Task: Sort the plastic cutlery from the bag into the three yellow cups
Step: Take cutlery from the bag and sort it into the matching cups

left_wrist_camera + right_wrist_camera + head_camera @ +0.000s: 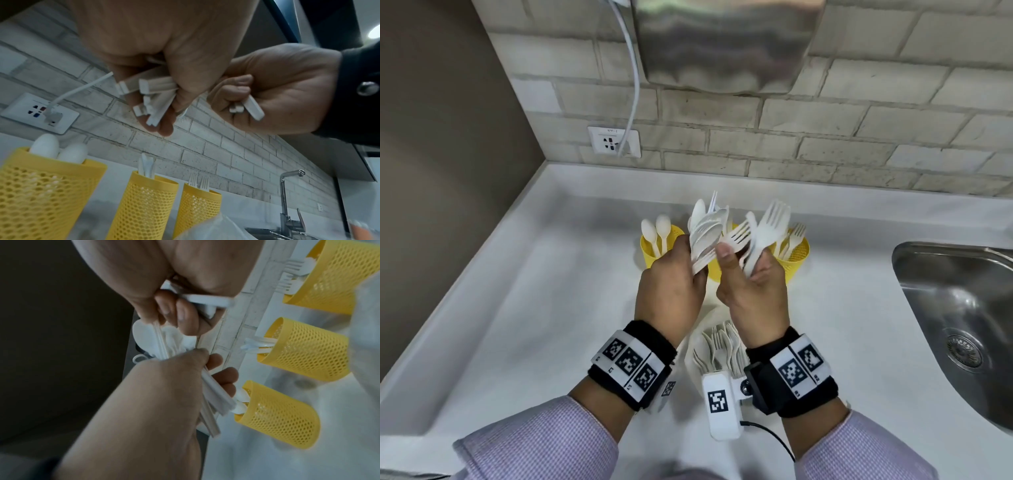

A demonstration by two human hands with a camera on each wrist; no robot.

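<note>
Fingers (123,71) of our left hand (671,291) curl round a bundle of white spoons (705,233); our right hand (753,291) pinches several forks (767,229). Both hover above 3 yellow cups (150,203) on the white desk (534,308). More cutlery lies in the bag (719,346) below.

We hold both hands raised side by side, close together, backs toward our head camera. Our left hand (671,291) has its fingers (162,125) curled round a fanned bunch of white plastic spoons (705,236), gripping the handles. Our right hand (753,291) pinches a few white plastic forks (760,233) between thumb and curled fingers (185,311). Each wrist wears a black band with square printed markers; checked lilac sleeves cover our forearms.
</note>
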